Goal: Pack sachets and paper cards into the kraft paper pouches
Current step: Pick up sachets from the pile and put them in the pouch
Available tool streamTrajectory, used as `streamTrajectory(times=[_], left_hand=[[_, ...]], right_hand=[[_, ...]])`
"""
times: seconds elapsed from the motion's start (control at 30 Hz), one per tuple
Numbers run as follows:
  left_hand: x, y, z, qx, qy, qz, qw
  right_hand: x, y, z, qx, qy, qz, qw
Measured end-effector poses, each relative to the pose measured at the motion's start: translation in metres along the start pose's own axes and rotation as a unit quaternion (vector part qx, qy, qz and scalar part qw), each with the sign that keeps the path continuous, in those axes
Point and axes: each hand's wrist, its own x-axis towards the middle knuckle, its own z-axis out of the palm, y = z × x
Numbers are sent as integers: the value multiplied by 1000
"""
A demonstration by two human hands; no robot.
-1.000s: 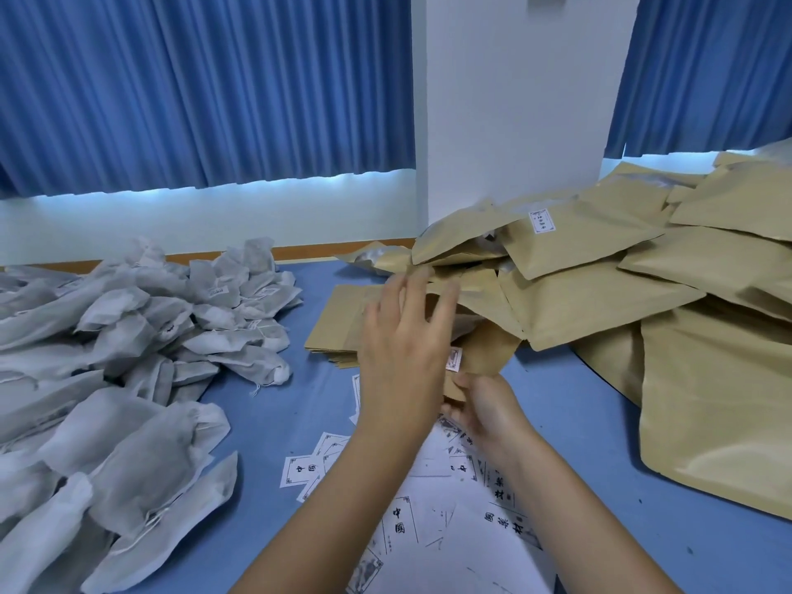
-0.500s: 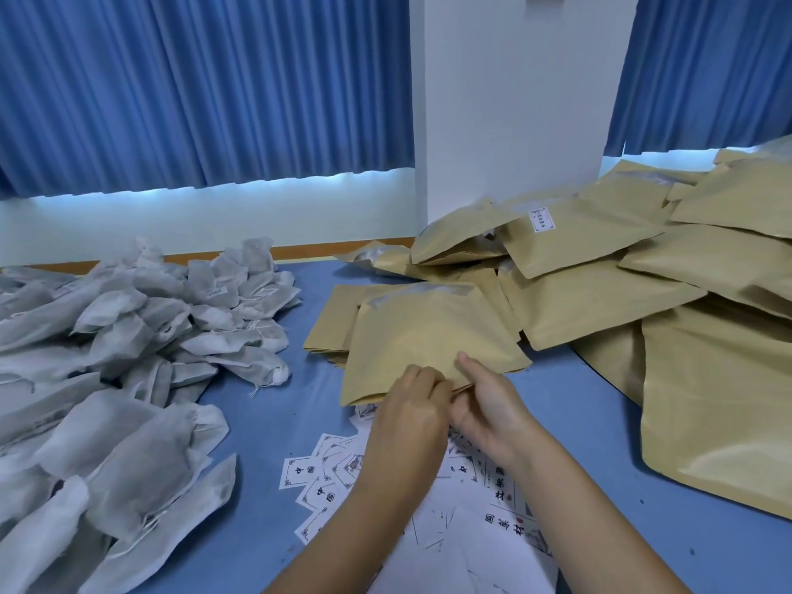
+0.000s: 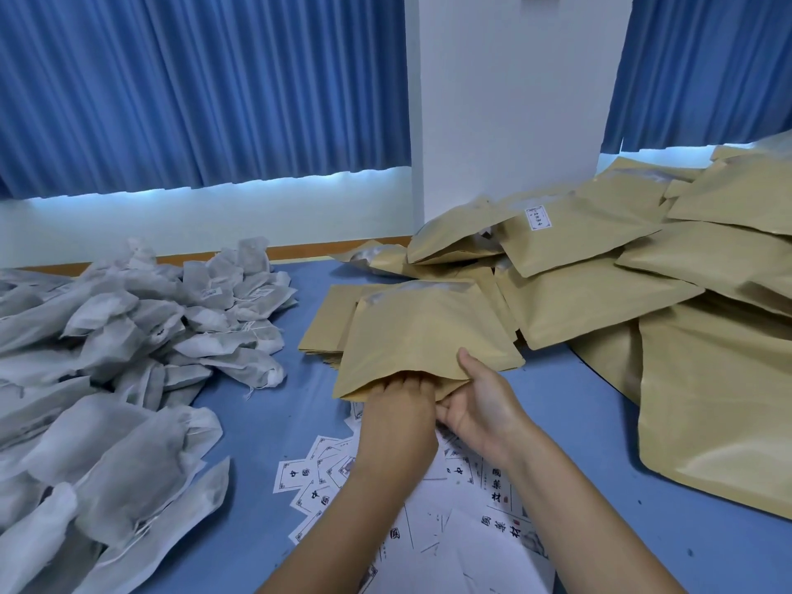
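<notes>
We see both forearms reach in from the near edge of the blue surface (image 3: 257, 422) and meet at its middle; the left hand (image 3: 398, 418) lies back-up, its fingers close together and pushed into the mouth of a pouch (image 3: 428, 336), so the tips are hidden and we cannot tell whether they grip anything inside. The right hand (image 3: 480, 405) is turned partly palm-up just beside it; its thumb lies on the pouch's upper face and its fingers curl beneath, pinching the near lip.

The pouch is brown paper and lies almost flat; its open mouth points toward the near edge and its closed end, with a pale strip, toward the far edge; its long axis runs near to far, leaning a little rightward. It rests partly on a flat stack of pouches (image 3: 325, 319).

A heap of pouches (image 3: 707, 336) fills the right side up to the far right corner; one carries a small white label (image 3: 538, 217) whose writing is too small for us to read. White cards (image 3: 300, 473) lie scattered under the wrists near the near edge; the small ones read 中國; the larger print we cannot read surely. Grey-white sachets (image 3: 128, 358) are piled along the left edge.
</notes>
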Motion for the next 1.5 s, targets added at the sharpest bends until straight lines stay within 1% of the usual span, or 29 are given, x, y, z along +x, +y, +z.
streamTrajectory(times=[0.07, 0.13, 0.2, 0.23, 0.3, 0.37, 0.47, 0.6, 0.67, 0.7, 0.77, 0.87, 0.93, 1.0, 1.03, 1.07, 1.13, 1.2, 1.23, 1.27, 1.3, 1.33, 1.37, 1.4, 1.43, 1.5], left_hand=[[4, -4, 0, 38, -5, -12, 999], [4, -5, -8, 50, -18, -49, 997], [3, -11, -11, 39, -24, -87, 995], [3, -16, -9, 35, -14, -98, 994], [3, -20, -3, 36, 7, -83, 996], [1, -15, -3, 48, -1, -55, 997], [-3, -7, -2, 21, -7, -19, 1000], [4, -15, 3, -53, -55, -17, 997], [4, -19, 6, -63, -62, -28, 996], [2, -20, 5, -63, -44, -34, 997], [-1, -20, -3, -54, 44, -29, 997], [-2, -17, -10, -55, 130, 11, 990], [-6, -16, -8, -69, 126, 18, 989], [-9, -15, -7, -49, 80, -15, 995], [-9, -16, -3, -31, 70, -34, 997], [-9, -17, -1, -31, 72, -32, 996], [-11, -17, -4, -93, 139, 21, 986], [-14, -15, -5, -168, 206, 102, 959], [-17, -11, -4, -228, 200, 118, 946], [-19, -5, -5, -319, 161, 84, 930], [-21, 3, -8, -447, 82, -6, 891], [-21, 10, -10, -563, -16, -105, 820], [-21, 15, -12, -646, -101, -190, 732], [-18, 16, -13, -695, -144, -249, 659], [-15, 14, -14, -727, -149, -291, 604], [-10, 4, -13, -782, -109, -324, 521]], right_hand=[[-1, 2, 3, 0, 1, 4, 1000], [-1, 2, 3, -5, -1, 2, 1000], [-1, 2, 3, -15, -2, 0, 1000], [-1, 2, 3, -21, -2, -1, 1000], [-2, 4, 5, -34, 5, 1, 999], [-1, 5, 4, -44, 19, 3, 999], [-1, 4, 2, -49, 32, 0, 998], [-2, 5, 4, -31, 21, 13, 999], [-3, 7, 6, -31, 9, 19, 999], [-3, 7, 6, -27, 5, 19, 999], [-4, 5, 6, -12, 1, 15, 1000], [-4, 0, 4, 7, 4, 14, 1000], [-4, 0, 2, 8, 6, 22, 1000], [-5, 2, 4, -4, 5, 27, 1000], [-5, 4, 5, -9, 4, 28, 1000], [-4, 5, 5, -11, 3, 26, 1000], [-4, 4, 5, -6, 9, 14, 1000], [-5, 2, 3, 1, 15, -1, 1000], [-6, 0, 2, -6, 23, -11, 1000], [-8, 0, 2, -23, 39, -24, 999], [-9, -1, 0, -42, 63, -45, 996], [-9, -1, -1, -54, 85, -69, 993], [-9, -2, -3, -57, 101, -93, 989], [-9, -3, -4, -55, 113, -111, 986], [-7, -3, -5, -54, 122, -121, 984], [-5, -3, -6, -60, 122, -121, 983]])
